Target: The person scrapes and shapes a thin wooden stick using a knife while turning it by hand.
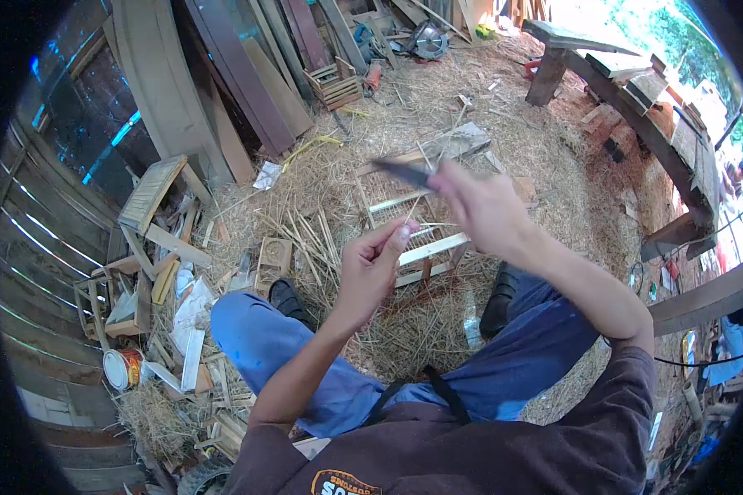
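Left hand: the left hand (367, 268) is closed, a thin stick (414, 208) pinched between thumb and finger.
Right hand: the right hand (483, 210) is closed on the knife (400, 173), apart from the left; its outline is blurred.
Stick: raised above the middle of the floor (363, 330), just beside the knife; contact with the blade cannot be confirmed.
Slatted frame: the slatted frame (433, 249) lies below the hands, between the shoes (287, 301).
Loose sticks: a scattered bundle of loose sticks (309, 239) lies beside the slatted frame, toward the floor's left edge.
Power saw: the power saw (429, 40) sits near the floor's far edge.
Hazard, blade: a slip on the grain could carry it into the left fingertips, held close to the cut.
Hazard, stick: thin stock could split or snap under too deep a bite.
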Tool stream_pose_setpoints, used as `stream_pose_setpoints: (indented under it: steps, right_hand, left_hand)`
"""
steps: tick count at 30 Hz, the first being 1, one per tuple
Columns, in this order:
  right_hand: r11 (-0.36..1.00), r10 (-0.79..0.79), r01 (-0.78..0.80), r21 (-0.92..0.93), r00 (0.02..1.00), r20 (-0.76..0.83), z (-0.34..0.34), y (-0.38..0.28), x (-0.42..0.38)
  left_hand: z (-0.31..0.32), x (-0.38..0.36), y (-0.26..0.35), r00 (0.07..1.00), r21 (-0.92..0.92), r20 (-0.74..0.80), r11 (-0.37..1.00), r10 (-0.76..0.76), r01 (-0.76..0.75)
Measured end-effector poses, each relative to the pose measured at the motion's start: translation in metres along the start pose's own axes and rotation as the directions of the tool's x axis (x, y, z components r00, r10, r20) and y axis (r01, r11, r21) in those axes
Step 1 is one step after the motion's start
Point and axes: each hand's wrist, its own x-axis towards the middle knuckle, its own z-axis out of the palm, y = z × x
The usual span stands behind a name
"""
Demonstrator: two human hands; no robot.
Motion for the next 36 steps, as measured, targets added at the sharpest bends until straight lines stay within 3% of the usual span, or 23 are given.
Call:
stream_pose_setpoints:
  steps: [1, 5, 8, 12, 15, 16, 19, 20, 23, 24, 27, 31, 32, 36]
  right_hand:
    - [0.999, 0.014, -0.011, 0.034, 0.997, -0.072, -0.003, 0.002, 0.006]
    - [0.984, 0.109, -0.119, -0.129, 0.99, -0.087, -0.016, 0.02, 0.015]
    - [0.997, -0.008, 0.008, -0.083, 1.0, 0.003, -0.003, -0.006, -0.001]
    - [0.997, -0.063, 0.058, -0.055, 0.994, -0.086, -0.006, 0.009, 0.01]
    - [0.987, 0.081, -0.091, -0.132, 0.994, -0.079, -0.018, 0.024, 0.015]
    - [0.994, 0.072, -0.081, -0.076, 0.992, -0.105, -0.012, 0.024, 0.011]
    - [0.999, -0.045, 0.046, -0.022, 0.998, 0.054, 0.002, 0.002, -0.005]
    - [0.982, -0.118, 0.132, -0.134, 0.987, 0.112, 0.005, -0.002, -0.006]
    - [0.99, -0.134, 0.131, -0.048, 0.988, -0.07, 0.001, 0.009, 0.007]
    - [0.991, -0.051, 0.036, -0.126, 0.992, -0.114, -0.007, 0.013, 0.013]
    - [0.988, 0.041, -0.052, -0.145, 0.996, -0.077, -0.008, 0.016, 0.01]
    - [0.955, -0.176, 0.17, -0.245, 0.984, -0.004, 0.001, -0.005, 0.002]
    - [0.98, -0.168, 0.16, -0.118, 0.984, -0.054, -0.002, -0.004, 0.007]
    - [0.959, -0.1, 0.07, -0.274, 0.991, -0.094, -0.005, 0.002, 0.01]
  left_hand:
    - [0.0, -0.001, 0.0, 1.0, 0.011, 0.01, 1.0, 0.02, -0.02]
    - [0.003, -0.005, 0.0, 0.994, 0.039, 0.039, 0.994, 0.098, -0.1]
    - [0.004, -0.003, -0.004, 0.995, 0.049, 0.03, 0.994, 0.097, -0.098]
    - [0.003, -0.004, -0.004, 0.997, 0.027, 0.021, 0.997, 0.077, -0.077]
    - [0.003, -0.004, -0.006, 0.994, 0.039, 0.03, 0.994, 0.101, -0.102]
    - [0.003, -0.003, -0.007, 0.994, 0.046, 0.03, 0.993, 0.104, -0.106]
    - [0.002, -0.003, -0.007, 0.998, 0.057, 0.012, 0.996, 0.065, -0.066]
    - [0.002, -0.001, -0.006, 0.998, 0.057, 0.013, 0.997, 0.06, -0.06]
    - [0.002, -0.003, 0.0, 0.999, 0.012, 0.027, 0.999, 0.035, -0.035]
    - [0.003, -0.004, 0.003, 0.999, -0.016, 0.031, 0.999, 0.03, -0.03]
    - [0.003, -0.007, 0.006, 0.998, -0.002, 0.065, 1.0, 0.011, -0.01]
    - [0.006, -0.002, -0.003, 0.999, 0.04, -0.019, 0.998, 0.039, -0.038]
    - [0.006, -0.002, -0.001, 0.999, 0.042, -0.024, 0.998, 0.048, -0.047]
    - [0.004, -0.002, -0.003, 0.994, 0.092, -0.02, 0.99, 0.105, -0.103]
